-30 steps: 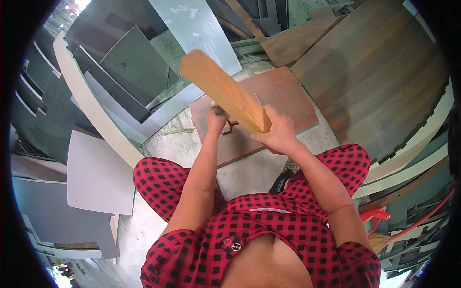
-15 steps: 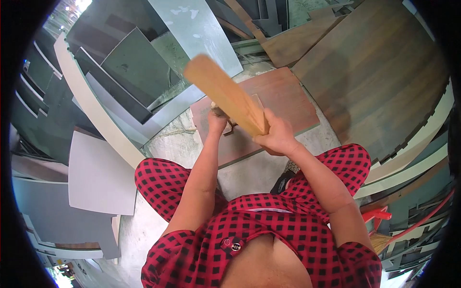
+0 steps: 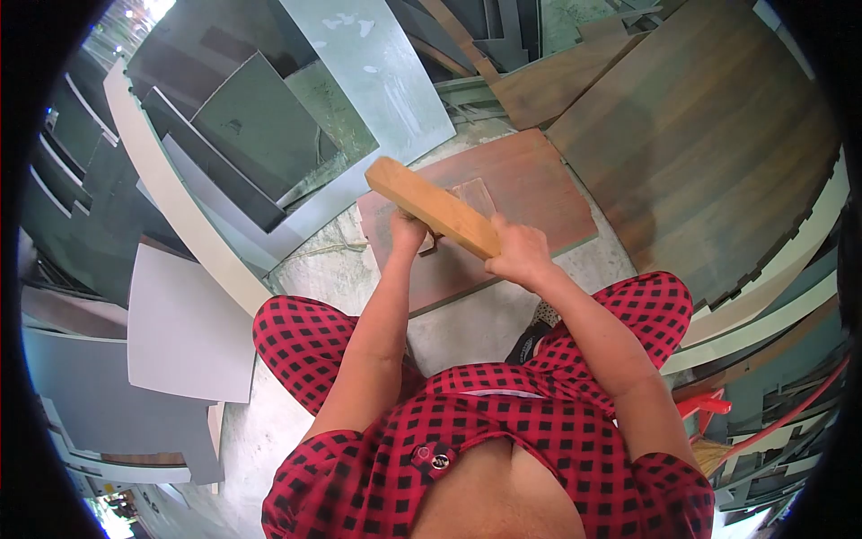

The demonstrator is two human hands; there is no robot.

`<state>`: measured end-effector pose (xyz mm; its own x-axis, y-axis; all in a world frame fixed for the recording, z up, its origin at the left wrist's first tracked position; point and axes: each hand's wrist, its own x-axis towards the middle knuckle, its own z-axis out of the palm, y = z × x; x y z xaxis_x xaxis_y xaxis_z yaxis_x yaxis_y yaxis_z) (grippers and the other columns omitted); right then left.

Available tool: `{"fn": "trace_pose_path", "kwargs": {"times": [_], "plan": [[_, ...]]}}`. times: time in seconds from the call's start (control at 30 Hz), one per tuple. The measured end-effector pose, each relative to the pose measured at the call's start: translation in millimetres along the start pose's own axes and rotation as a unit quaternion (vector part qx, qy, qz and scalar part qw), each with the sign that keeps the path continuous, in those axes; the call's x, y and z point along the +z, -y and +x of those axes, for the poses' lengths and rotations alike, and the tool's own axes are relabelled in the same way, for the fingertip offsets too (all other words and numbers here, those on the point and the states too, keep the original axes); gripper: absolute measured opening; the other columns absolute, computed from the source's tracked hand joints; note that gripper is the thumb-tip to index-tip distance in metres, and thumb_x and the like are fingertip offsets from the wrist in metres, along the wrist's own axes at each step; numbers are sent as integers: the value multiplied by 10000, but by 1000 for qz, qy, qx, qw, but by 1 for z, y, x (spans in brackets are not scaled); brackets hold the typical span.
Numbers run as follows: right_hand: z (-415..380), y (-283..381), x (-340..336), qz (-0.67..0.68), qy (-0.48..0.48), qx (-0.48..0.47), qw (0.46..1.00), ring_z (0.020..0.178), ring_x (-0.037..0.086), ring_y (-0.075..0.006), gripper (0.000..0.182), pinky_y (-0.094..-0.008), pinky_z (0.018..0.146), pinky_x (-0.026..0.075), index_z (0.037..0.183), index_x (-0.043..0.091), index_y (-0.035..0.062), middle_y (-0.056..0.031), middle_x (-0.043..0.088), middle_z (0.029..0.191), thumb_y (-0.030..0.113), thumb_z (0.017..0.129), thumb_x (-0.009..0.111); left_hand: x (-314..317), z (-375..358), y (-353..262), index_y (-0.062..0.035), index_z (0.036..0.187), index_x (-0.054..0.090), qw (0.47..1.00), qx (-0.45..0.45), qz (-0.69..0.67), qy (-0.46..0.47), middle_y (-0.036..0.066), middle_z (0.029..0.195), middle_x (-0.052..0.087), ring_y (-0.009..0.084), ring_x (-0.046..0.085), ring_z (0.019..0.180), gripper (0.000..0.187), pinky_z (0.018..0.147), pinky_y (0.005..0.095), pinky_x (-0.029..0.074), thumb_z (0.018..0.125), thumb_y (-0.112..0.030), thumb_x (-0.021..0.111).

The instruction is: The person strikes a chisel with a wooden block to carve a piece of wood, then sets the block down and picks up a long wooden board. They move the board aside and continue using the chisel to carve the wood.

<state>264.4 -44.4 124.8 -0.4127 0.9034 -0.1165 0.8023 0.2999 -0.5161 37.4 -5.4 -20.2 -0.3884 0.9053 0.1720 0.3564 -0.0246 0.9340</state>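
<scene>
My right hand [image 3: 519, 254] is closed round the near end of a thick wooden bar [image 3: 433, 207]. The bar slants up and leftward across the view, and its far part lies over my left hand [image 3: 409, 228]. That hand is closed, and the bar hides the top of whatever it grips. Beneath both hands a reddish-brown board [image 3: 530, 184] lies flat on the floor. On it, partly covered by the bar, rests a smaller wooden piece [image 3: 474, 192], with a dark edge or cut-out [image 3: 428, 249] beside my left hand.
Large brown panels [image 3: 709, 135] lean at the right. A pale grey sheet [image 3: 373, 67] and dark boards [image 3: 260, 126] lie ahead and to the left. A curved cream strip [image 3: 171, 207] and a white panel [image 3: 193, 328] stand at the left. A red-handled object [image 3: 705, 403] is at the right.
The far end of the wooden bar has come down toward my left hand and now looks shorter and sharper. My left hand stays in place.
</scene>
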Motion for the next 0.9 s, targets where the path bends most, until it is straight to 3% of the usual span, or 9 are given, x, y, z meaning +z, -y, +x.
{"fn": "trace_pose_path", "kwargs": {"times": [0.2,0.33,0.4,0.47,0.5,0.57,0.7,0.83,0.9], "plan": [[-13,21,-31,125,-29,-1,992,842,599,-397,460,-451,745,465,984,487,49,-199,632,844,212,593,668,-4,-1,-5,-22,818,687,993,-93,55,55,94,812,698,159,657,762,127,681,297,500,706,8,635],[-10,17,-19,161,-36,6,986,851,602,-390,480,-448,755,470,1010,499,53,-199,632,871,195,584,667,-2,-1,-5,-14,824,678,999,-37,-3,26,98,801,693,168,654,750,117,671,303,499,719,-4,627],[0,3,-1,4,3,11,1000,815,595,-386,473,-455,710,465,936,504,76,-196,621,822,247,557,731,0,-3,-9,-10,835,674,999,-14,20,27,101,808,692,173,654,752,120,668,305,498,726,-10,626],[0,0,0,28,13,26,999,821,597,-380,474,-448,721,463,933,504,75,-194,622,832,249,556,733,1,-3,-12,-4,899,660,987,128,99,-22,112,861,691,180,654,741,170,668,307,497,733,-19,627],[-1,3,-2,52,28,39,997,827,599,-373,475,-441,732,461,930,503,75,-191,623,841,251,555,736,2,-2,-6,-4,899,660,987,126,98,-23,112,861,691,180,654,741,170,668,307,497,733,-19,627],[-2,7,-9,71,34,53,995,837,599,-369,472,-436,740,457,922,503,73,-188,623,840,256,555,738,-2,-3,6,-10,915,644,999,-30,21,32,98,872,681,179,651,752,192,661,314,499,724,-25,640],[1,4,-14,96,13,86,992,849,605,-348,471,-414,746,451,897,508,66,-176,625,839,266,547,752,-12,1,28,-10,872,629,998,-65,-2,7,88,809,657,188,642,754,168,616,303,497,706,-17,649],[4,-3,-14,109,34,123,986,921,609,-332,533,-391,812,457,1002,533,47,-176,640,934,260,559,741,-32,-3,35,-18,875,573,954,-205,-214,-53,98,873,613,194,638,751,166,624,327,553,716,12,610],[5,-8,-7,128,-8,120,985,833,611,-323,468,-388,738,451,863,518,59,-157,625,823,263,528,773,-32,-5,38,-18,878,572,928,-243,-266,-98,96,866,609,193,631,732,182,615,329,561,705,18,615]]}}
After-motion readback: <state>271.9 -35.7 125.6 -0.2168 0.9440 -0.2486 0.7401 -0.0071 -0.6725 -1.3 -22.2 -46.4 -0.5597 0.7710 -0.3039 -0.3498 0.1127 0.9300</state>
